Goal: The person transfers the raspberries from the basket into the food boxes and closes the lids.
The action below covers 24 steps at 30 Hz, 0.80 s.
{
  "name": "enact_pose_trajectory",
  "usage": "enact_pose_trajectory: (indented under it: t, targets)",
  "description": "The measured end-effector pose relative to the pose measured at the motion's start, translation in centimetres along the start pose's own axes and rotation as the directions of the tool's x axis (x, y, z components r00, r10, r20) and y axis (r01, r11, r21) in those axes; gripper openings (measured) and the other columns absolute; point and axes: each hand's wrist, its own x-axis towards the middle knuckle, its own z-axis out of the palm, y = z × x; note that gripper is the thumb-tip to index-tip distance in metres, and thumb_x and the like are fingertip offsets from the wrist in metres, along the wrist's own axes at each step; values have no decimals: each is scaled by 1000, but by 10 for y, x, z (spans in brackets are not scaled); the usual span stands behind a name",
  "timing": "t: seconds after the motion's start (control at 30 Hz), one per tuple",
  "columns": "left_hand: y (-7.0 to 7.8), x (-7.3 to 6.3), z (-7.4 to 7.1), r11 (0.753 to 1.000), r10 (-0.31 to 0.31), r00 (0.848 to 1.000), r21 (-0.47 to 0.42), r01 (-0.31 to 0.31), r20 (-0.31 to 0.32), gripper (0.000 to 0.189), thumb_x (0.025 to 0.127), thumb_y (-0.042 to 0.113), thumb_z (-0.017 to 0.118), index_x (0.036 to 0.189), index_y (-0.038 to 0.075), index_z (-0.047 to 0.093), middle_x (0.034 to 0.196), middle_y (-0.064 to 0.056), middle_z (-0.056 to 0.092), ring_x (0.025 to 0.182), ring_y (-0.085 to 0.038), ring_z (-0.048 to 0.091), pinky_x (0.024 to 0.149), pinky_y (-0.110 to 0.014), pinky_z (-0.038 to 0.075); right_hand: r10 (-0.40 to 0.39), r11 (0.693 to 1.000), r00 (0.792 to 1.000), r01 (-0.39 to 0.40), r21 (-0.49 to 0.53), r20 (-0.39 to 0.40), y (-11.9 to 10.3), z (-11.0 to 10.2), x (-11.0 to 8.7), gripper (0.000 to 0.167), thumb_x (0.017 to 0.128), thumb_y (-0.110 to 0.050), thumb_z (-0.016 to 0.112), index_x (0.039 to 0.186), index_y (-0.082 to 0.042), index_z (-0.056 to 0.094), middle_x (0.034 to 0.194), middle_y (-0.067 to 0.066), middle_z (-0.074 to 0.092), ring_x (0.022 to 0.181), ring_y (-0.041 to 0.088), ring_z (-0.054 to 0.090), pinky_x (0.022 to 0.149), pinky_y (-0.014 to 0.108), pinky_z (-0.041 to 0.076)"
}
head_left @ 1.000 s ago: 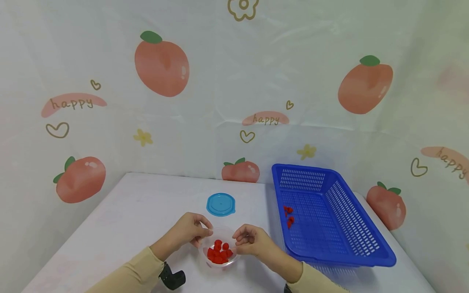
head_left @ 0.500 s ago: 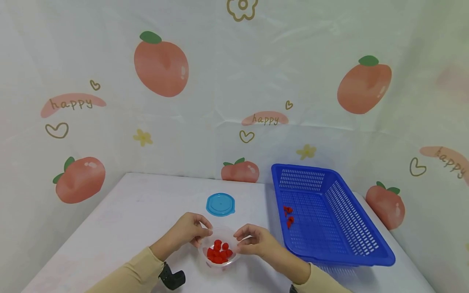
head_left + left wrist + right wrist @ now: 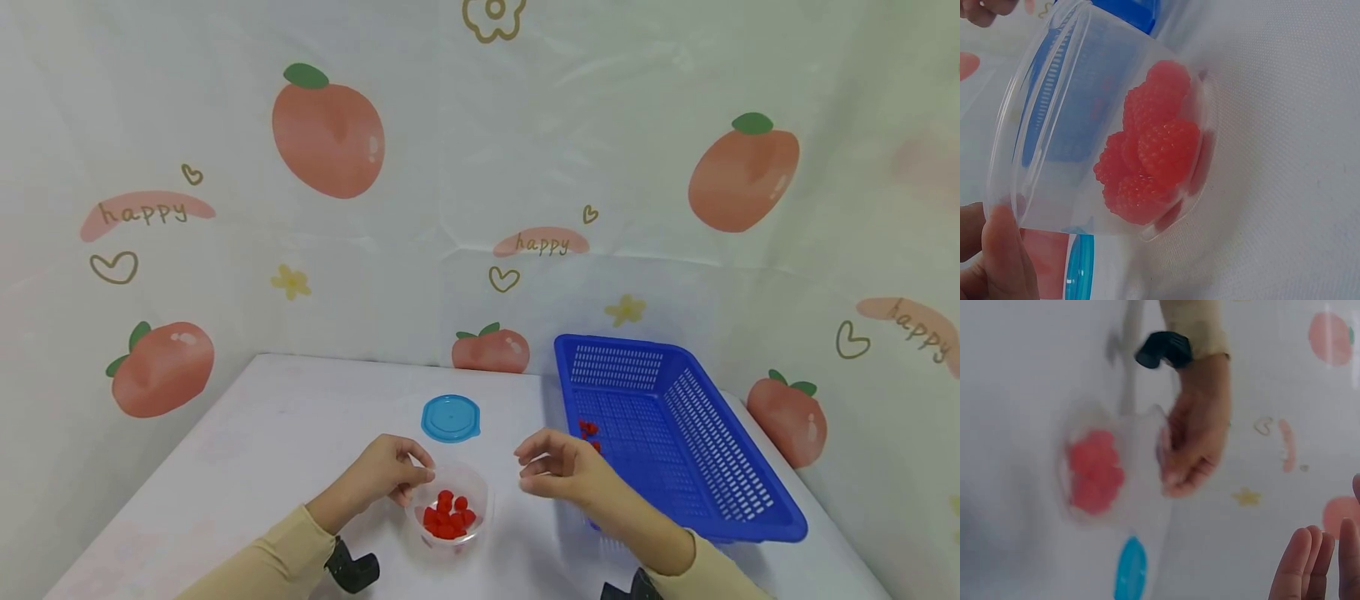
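A clear plastic tub [image 3: 1110, 37] stands on the white table with several red raspberries [image 3: 1166, 150] in its bottom. My left hand [image 3: 386, 472] pinches its rim at the left, thumb against the wall in the left wrist view. My right hand [image 3: 573, 475] is in the air between the tub and the blue basket [image 3: 682, 425]. Its fingers are loosely bent, with a gap to the thumb and nothing held. Inside the basket, along its left side, lie a few red raspberries [image 3: 589, 428], partly hidden behind the right hand.
A round turquoise lid [image 3: 451, 418] lies flat on the table [image 3: 330, 400] beyond the tub. The large basket takes up the table's right side. A printed cloth wall [image 3: 405, 283] rises behind the table's far edge.
My right hand has left the tub's right rim and moved right and up toward the basket. The left hand has stayed at the rim, and the tub has kept its place.
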Motion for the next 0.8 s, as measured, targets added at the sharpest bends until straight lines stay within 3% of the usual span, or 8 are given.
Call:
enact_pose_trajectory:
  t: [0.27,0.47,0.63,0.8]
  targets:
    - [2,0,0,1000,-17,1000,8,17,-6,21,84,18,76,96,4,68,56,-3,55,42,-11,52,50,-22,52,-117,993,986,114,-30,-118,-27,-44,5,19,91,-8,65,107,-17,60,103,-4,59,91,10,60,81,22,53]
    - [2,-1,-1,1000,-25,1000,12,25,-13,21,83,19,76,96,4,68,56,-3,55,42,-11,52,50,-22,52,-98,995,974,102,10,-206,-38,-81,21,19,94,-9,62,109,-21,59,105,-6,57,99,10,59,90,20,51]
    - [2,0,-1,1000,-29,1000,9,29,-13,21,83,19,76,96,5,68,56,-3,55,42,-11,52,50,-22,53,-91,996,950,92,-11,-299,-36,-113,34,18,95,-13,61,111,-21,57,106,-5,54,101,8,57,89,17,50]
    - [2,0,0,1000,-27,1000,14,27,-12,20,83,19,76,95,5,68,55,-2,54,42,-11,52,50,-21,52,-55,992,930,10,-123,-364,-16,-141,43,36,95,-20,62,126,-5,49,110,-1,52,100,2,57,88,16,50]
